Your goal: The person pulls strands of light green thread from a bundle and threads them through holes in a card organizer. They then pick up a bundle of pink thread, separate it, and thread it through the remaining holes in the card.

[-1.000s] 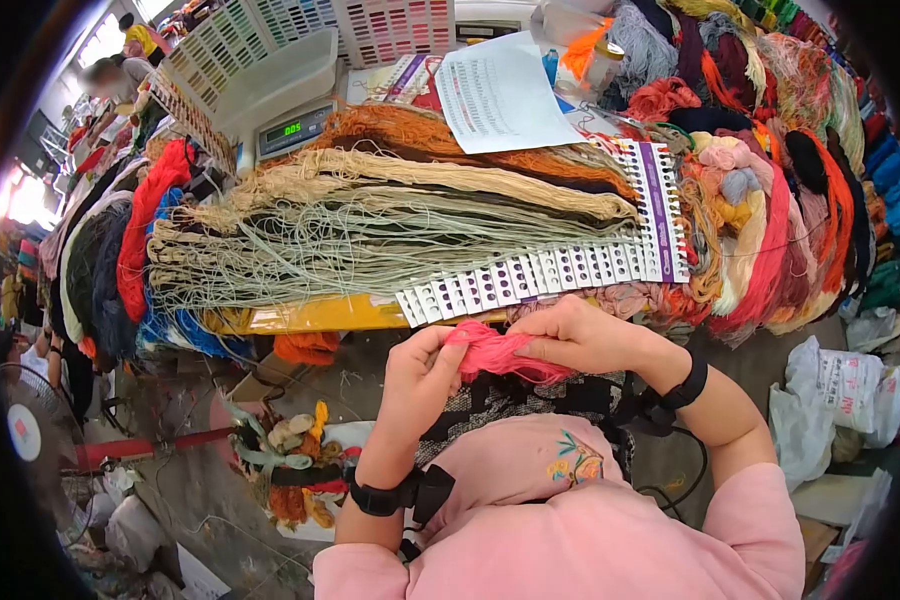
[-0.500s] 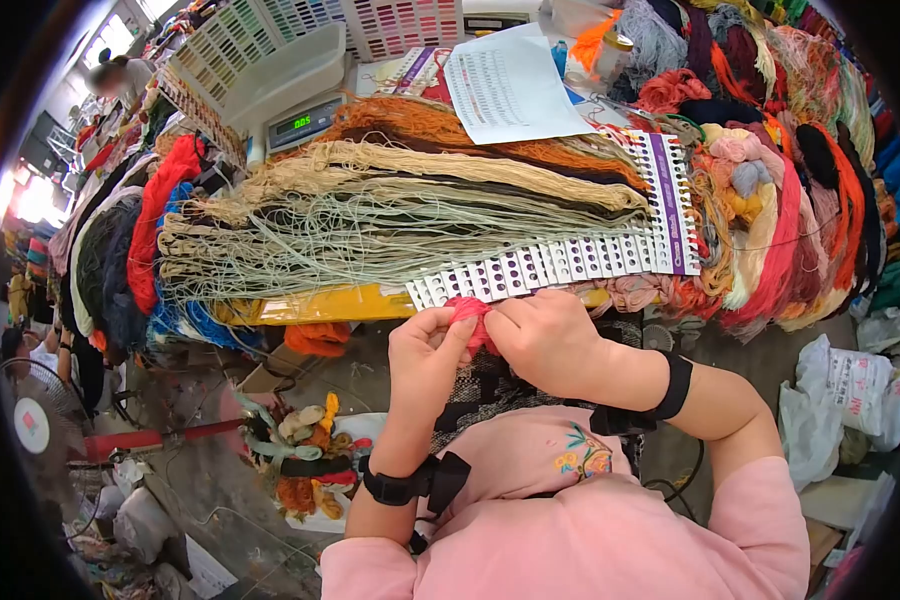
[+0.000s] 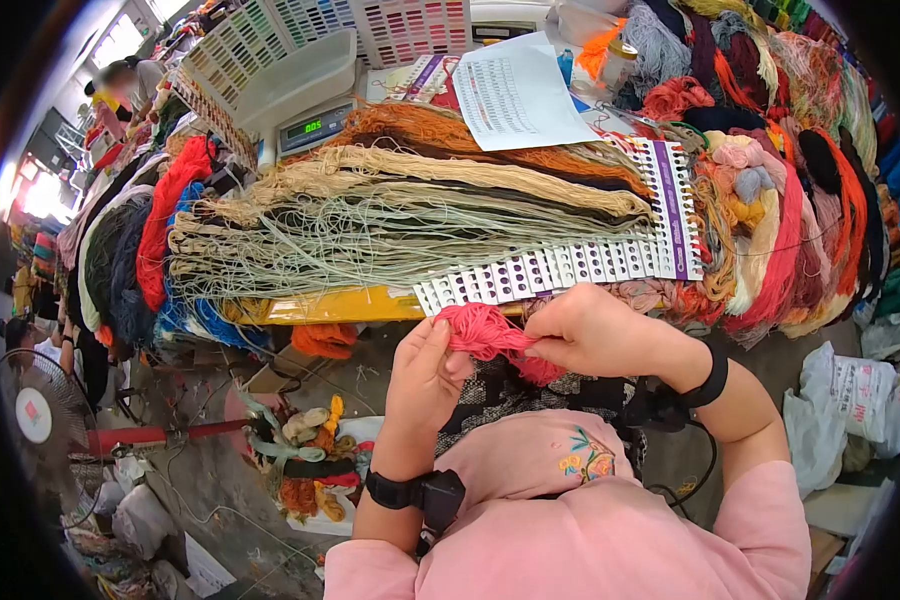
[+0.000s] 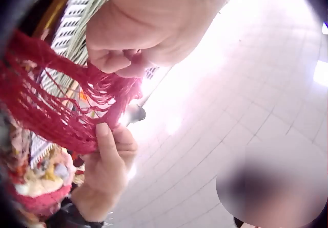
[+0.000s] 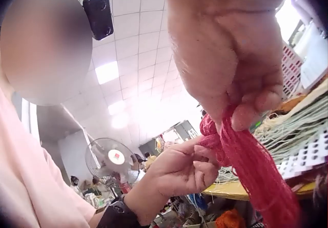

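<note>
Yarn (image 3: 485,332), pink and loopy, is up just off the table's (image 3: 340,306) near edge. The left hand (image 3: 422,378) and right hand (image 3: 595,332) both pinch it, with little gap. Loops could tangle if one pinch slips or pulls too hard.

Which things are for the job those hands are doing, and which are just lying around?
In the job:
pinkish-red bundle of loose thread
left hand and right hand, both holding it

Probably just around:
white printed paper sheet
white plastic bag with red printing
round wire-caged fan with white hub
</note>
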### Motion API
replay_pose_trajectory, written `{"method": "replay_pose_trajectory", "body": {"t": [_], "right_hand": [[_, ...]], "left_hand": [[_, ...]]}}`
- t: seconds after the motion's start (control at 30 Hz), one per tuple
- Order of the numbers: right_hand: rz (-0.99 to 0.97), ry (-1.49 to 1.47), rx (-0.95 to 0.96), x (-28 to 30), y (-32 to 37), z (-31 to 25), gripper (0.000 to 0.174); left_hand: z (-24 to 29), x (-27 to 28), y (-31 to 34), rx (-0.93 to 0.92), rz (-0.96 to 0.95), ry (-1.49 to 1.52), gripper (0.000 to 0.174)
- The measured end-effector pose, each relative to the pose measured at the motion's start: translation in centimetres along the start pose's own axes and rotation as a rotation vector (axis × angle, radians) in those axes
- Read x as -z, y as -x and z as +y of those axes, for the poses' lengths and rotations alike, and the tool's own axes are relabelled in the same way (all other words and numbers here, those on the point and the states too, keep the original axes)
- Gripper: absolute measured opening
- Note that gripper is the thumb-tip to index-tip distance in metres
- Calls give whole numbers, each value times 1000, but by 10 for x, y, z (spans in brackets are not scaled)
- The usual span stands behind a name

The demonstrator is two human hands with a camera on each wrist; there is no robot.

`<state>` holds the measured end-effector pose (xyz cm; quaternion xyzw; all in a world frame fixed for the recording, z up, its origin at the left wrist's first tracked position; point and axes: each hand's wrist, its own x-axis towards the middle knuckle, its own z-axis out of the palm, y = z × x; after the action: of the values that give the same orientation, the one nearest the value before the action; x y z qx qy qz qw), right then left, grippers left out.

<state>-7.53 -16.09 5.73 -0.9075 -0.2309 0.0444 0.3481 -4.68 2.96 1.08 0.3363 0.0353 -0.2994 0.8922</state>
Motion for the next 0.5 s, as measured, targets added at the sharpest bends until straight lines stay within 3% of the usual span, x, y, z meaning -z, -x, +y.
{"method": "replay_pose_trajectory", "body": {"t": [0.1, 0.2, 0.33, 0.37, 0.4, 0.5], "right_hand": [[-12, -64, -41, 12, 1, -3, 10], [93, -114, 20, 10, 0, 13, 13], [259, -249, 99, 8, -12, -9, 26], [168, -258, 36, 5, -16, -15, 28], [103, -266, 118, -1, -22, -13, 23], [78, -194, 22, -3, -25, -15, 15]], "left_hand": [[6, -3, 6, 13, -108, 42, 16], [23, 5, 4, -224, -26, -301, 15], [26, -11, 11, -119, -52, -672, 8], [24, -13, 11, -97, -63, -701, 9], [24, -14, 9, -118, -60, -709, 9], [24, -13, 7, -155, -54, -728, 11]]}}
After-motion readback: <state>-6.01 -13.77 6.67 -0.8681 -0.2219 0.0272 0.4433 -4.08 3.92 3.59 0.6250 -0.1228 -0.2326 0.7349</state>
